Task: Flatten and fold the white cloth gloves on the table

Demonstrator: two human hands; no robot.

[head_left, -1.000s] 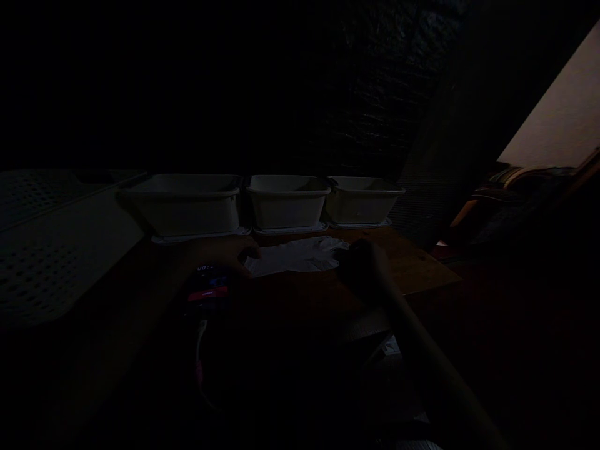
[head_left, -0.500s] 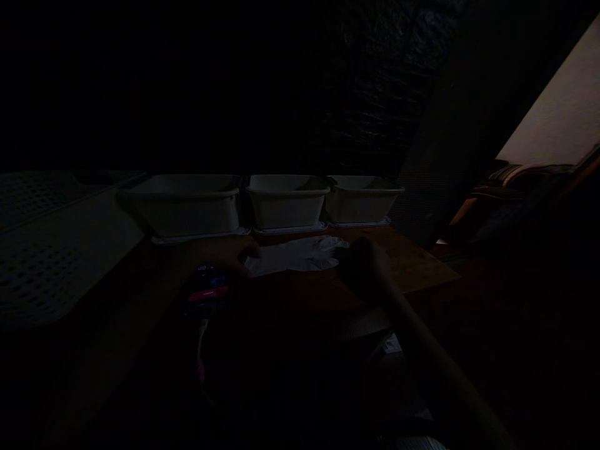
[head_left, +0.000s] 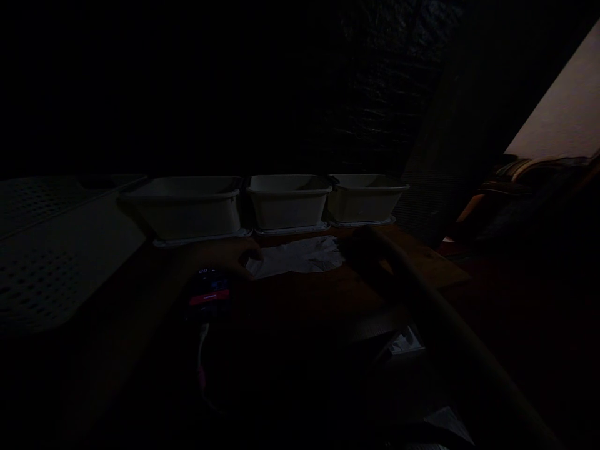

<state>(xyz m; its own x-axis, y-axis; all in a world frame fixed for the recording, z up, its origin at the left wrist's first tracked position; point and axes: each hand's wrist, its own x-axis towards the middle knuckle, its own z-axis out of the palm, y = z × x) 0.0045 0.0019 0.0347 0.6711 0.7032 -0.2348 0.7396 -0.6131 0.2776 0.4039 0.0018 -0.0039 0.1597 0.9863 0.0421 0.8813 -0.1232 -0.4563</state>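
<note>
On the worktop [head_left: 435,262], a white glove [head_left: 295,256] is lying spread out, some wrinkles left. The left hand [head_left: 229,255], half open, is touching one end. The right hand [head_left: 368,247] is sitting by the other, its grip too dark to tell.

Left forearm [head_left: 140,331] rises from lower left, very dim; left hand [head_left: 229,256] low, palm side down, fingers and thumb curved toward each other, tips pointing right. Right forearm [head_left: 469,350] slants in from lower right; right hand [head_left: 368,247] level with the left, near it but apart, bent inward. Right finger detail lost in shadow.
</note>
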